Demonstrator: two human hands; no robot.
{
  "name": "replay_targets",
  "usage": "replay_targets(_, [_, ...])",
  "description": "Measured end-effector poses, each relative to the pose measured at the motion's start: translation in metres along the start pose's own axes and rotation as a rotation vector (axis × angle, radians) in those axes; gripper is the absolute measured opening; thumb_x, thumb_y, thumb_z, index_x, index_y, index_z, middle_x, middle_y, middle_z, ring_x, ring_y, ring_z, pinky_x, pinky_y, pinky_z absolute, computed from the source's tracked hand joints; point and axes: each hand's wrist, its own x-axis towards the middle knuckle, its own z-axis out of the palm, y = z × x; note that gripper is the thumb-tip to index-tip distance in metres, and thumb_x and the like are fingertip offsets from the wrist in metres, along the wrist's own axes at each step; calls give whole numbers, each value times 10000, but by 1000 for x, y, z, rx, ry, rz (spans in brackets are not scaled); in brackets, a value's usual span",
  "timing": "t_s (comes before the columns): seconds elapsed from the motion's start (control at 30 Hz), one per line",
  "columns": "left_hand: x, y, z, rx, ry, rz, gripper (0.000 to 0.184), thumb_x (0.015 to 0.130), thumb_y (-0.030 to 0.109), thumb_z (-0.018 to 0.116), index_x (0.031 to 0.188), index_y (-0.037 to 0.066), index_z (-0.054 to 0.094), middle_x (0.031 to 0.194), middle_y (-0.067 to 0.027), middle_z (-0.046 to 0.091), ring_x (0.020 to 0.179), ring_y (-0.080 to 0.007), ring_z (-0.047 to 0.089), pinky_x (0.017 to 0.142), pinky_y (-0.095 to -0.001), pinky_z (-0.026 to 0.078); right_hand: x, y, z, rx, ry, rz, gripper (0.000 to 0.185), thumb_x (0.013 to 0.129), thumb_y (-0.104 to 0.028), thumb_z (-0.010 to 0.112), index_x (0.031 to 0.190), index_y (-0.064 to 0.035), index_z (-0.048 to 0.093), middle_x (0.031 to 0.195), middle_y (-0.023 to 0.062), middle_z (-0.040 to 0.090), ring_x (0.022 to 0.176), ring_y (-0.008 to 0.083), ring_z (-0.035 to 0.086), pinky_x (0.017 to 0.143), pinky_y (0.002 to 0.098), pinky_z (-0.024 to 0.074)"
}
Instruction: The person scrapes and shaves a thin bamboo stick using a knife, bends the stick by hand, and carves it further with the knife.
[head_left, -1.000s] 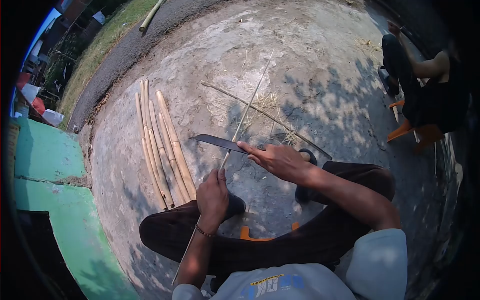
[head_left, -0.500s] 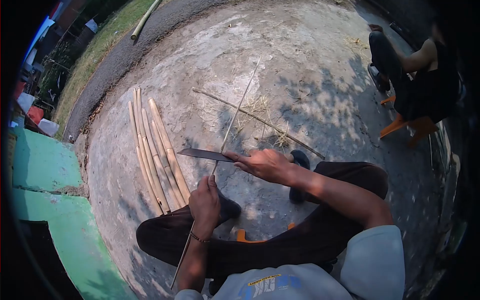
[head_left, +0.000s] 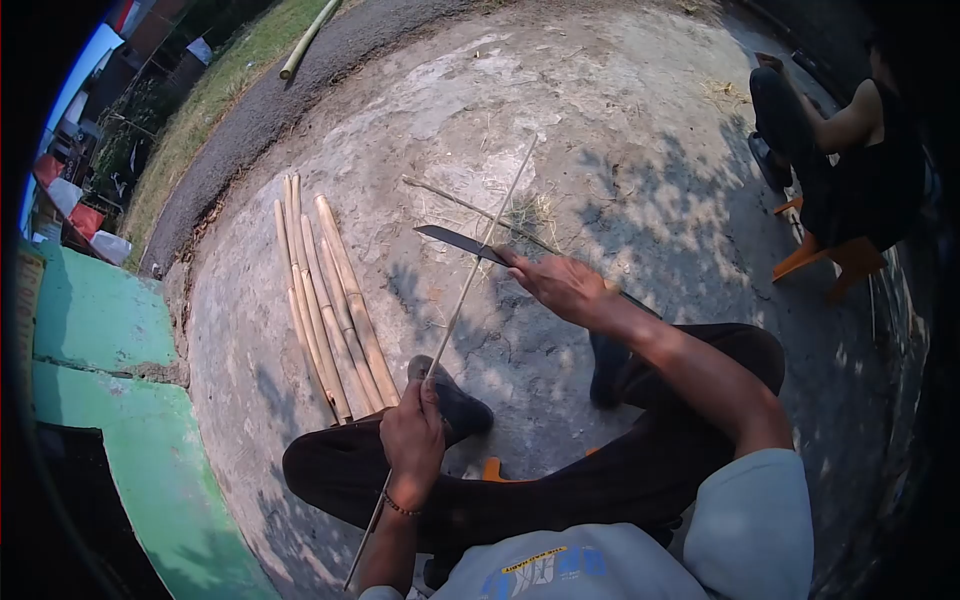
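My left hand (head_left: 411, 430) is closed around a thin bamboo strip (head_left: 461, 302), which slants from beside my forearm up past the knife blade. My right hand (head_left: 562, 287) grips a long knife, its handle mostly hidden by the fingers. The dark knife blade (head_left: 447, 238) points left and lies across the strip, well beyond my left hand. Under the strip's far part, a longer stick (head_left: 455, 199) rests on the ground among pale shavings (head_left: 532, 212).
Several bamboo poles (head_left: 345, 290) lie side by side on the concrete ground at left. A green pole (head_left: 309, 38) sits by the asphalt strip. At right a person in black (head_left: 850, 160) is on an orange stool (head_left: 840, 262). A green low wall (head_left: 100, 320) stands at left.
My right hand and the knife have slid up and away along the strip, farther from my left hand. My left hand keeps its grip. The whole view has shifted slightly.
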Motion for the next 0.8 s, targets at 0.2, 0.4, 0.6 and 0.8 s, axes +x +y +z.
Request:
replay_targets(0.2, [8, 4, 0, 17, 0, -20, 303, 1076, 338, 430, 991, 108, 609, 613, -157, 625, 650, -413, 659, 574, -533, 482, -31, -56, 34, -44, -35, -215, 528, 1077, -428, 383, 1574, -300, 261, 661, 160, 578, 583, 372, 644, 534, 502, 528])
replay_targets(0.4, [-6, -1, 2, 80, 18, 17, 317, 1064, 354, 467, 944, 102, 617, 644, -188, 625, 656, -433, 645, 572, -537, 469, -6, 32, -13, 39, 45, 167, 528, 1071, -477, 374, 1555, -274, 321, 692, 187, 604, 594, 364, 644, 555, 479, 527])
replay_targets(0.6, [-12, -5, -36, 43, 41, 28, 292, 1060, 288, 492, 924, 68, 629, 640, -212, 589, 645, -437, 621, 560, -524, 434, -34, -41, 0, 84, -25, -117, 509, 1081, -415, 403, 1565, -282, 322, 712, 169, 555, 695, 335, 625, 606, 475, 498])
replay_targets(0.8, [-73, -18, -74, 26, -119, -56, 312, 1055, 266, 510, 877, 34, 622, 636, -214, 560, 606, -426, 582, 547, -469, 418, -18, 80, -17, -140, -50, 371, 471, 1087, -371, 358, 1530, -210, 361, 830, 203, 661, 782, 418, 668, 690, 530, 521])
